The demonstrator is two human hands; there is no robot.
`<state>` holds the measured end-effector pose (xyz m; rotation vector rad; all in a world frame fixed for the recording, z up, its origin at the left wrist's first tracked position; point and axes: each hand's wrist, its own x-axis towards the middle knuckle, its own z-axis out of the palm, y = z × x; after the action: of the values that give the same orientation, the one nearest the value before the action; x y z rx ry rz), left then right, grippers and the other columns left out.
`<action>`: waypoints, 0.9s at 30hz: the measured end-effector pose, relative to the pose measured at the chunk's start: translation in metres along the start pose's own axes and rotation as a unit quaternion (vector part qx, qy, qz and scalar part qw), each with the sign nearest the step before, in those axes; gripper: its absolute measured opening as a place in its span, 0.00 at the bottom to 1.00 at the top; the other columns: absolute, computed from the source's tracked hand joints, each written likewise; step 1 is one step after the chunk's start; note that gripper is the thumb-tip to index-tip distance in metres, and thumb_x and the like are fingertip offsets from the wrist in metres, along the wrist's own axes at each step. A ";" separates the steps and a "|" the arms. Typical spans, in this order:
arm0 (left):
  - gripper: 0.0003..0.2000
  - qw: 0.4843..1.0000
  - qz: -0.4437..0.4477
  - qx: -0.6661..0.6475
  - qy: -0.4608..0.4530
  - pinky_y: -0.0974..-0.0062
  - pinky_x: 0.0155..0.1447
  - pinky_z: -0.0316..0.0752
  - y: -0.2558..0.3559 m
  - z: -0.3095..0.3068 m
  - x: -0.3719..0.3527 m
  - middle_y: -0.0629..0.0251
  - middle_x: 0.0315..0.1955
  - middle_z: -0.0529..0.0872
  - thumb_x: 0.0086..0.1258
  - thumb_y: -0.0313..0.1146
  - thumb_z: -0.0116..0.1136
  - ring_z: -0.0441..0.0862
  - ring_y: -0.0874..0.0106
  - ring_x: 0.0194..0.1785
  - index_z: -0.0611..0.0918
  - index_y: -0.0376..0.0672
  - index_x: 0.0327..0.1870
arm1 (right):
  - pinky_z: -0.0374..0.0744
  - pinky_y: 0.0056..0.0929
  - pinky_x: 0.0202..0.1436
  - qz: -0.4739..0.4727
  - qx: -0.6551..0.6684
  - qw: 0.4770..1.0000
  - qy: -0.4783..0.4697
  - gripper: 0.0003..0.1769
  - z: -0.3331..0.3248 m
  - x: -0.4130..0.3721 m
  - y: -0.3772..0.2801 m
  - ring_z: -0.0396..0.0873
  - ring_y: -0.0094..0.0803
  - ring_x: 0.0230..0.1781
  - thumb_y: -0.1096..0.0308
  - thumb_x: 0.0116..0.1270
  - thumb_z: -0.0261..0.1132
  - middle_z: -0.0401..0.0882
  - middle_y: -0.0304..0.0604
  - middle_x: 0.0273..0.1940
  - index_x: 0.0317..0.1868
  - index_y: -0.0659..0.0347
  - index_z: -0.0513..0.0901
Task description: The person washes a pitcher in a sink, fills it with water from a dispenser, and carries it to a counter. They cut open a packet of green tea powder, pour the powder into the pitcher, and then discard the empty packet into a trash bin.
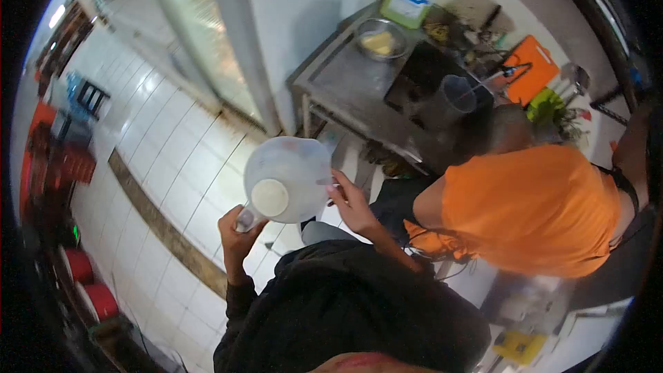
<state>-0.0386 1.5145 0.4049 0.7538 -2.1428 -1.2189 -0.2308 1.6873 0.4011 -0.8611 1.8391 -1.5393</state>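
Translucent plastic makes up the jug (297,166) that I see through my head view, near the middle of the frame and over the white floor tiles (197,176). The left hand (235,238) is closed around its handle at the jug's lower left. The right hand (356,208) is partly open at the opposite side, fingertips at the rim; whether they pinch the wall or merely rest on it, I can't tell. A pale round patch (270,197) shows inside, and I can't make out whether it is contents or just the base.

My main worry is tilt. With the handle off to one side, most of the weight could hang on the left wrist; if the right fingertips slipped, the jug might twist and spill anything inside onto the tiles. Wet tiles would then be slick underfoot.

The co-worker in the orange shirt (532,211), on the right of the frame, worries me too: an elbow swung back could knock my right forearm. The metal table (338,76), upper centre, stands apart from the jug, so nothing there would catch a drop.
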 end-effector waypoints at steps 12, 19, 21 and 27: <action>0.15 0.996 0.093 -0.011 -0.001 0.75 0.29 0.68 -0.026 0.017 0.201 0.62 0.20 0.78 0.51 0.30 0.73 0.73 0.74 0.24 0.76 0.33 0.30 | 0.76 0.22 0.37 -0.108 0.182 0.945 0.249 0.13 -0.050 0.180 -0.013 0.76 0.22 0.34 0.67 0.74 0.50 0.80 0.41 0.38 0.49 0.66 0.77; 0.26 0.982 0.172 -0.030 -0.067 0.72 0.36 0.74 -0.079 0.083 0.324 0.59 0.31 0.81 0.48 0.34 0.76 0.79 0.69 0.33 0.77 0.32 0.45 | 0.73 0.21 0.39 -0.088 0.099 0.882 0.453 0.12 -0.123 0.203 0.021 0.75 0.21 0.35 0.68 0.73 0.52 0.79 0.39 0.35 0.44 0.66 0.79; 0.29 0.979 0.172 -0.056 -0.093 0.69 0.41 0.75 -0.066 0.108 0.346 0.59 0.35 0.81 0.46 0.37 0.77 0.79 0.66 0.38 0.76 0.34 0.48 | 0.71 0.21 0.43 -0.093 0.025 0.864 0.494 0.11 -0.158 0.204 0.026 0.73 0.22 0.35 0.68 0.72 0.53 0.79 0.38 0.33 0.41 0.65 0.80; 0.25 0.933 0.276 -0.067 -0.222 0.69 0.35 0.74 -0.009 0.189 0.396 0.57 0.31 0.83 0.46 0.37 0.77 0.81 0.68 0.34 0.79 0.35 0.43 | 0.74 0.27 0.45 -0.112 -0.063 0.731 0.670 0.09 -0.336 0.220 0.070 0.77 0.28 0.39 0.71 0.70 0.53 0.80 0.42 0.37 0.42 0.65 0.78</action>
<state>-0.4413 1.3406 0.3895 -0.2148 -2.3525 -1.2764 -0.6356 1.7282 0.3795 0.2216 2.8402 -2.5472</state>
